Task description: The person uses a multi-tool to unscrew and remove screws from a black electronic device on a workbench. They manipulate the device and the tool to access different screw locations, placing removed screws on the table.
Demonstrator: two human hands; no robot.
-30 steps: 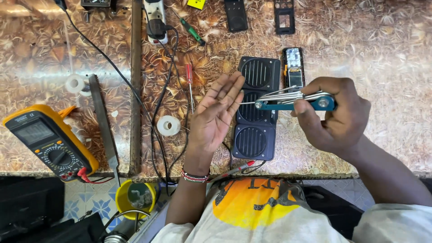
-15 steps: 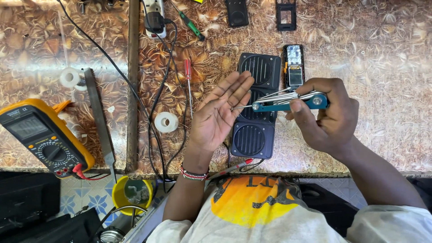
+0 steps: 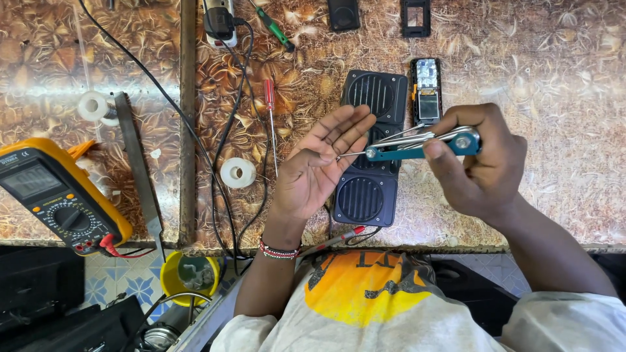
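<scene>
Folding key set (image 3: 417, 147) – teal handle, thin steel keys fanned out.
Right hand (image 3: 479, 166) clamped on it; left hand (image 3: 319, 166) open – palm up.

The table (image 3: 554, 78) has a glossy brown top patterned with pale leaf and flower shapes, and bright light glares off it in soft white patches. A dark wooden strip (image 3: 188, 98) runs from its far side to its near edge, dividing the surface. Below the near edge lies a floor (image 3: 124, 277) of blue and white patterned tiles.
</scene>
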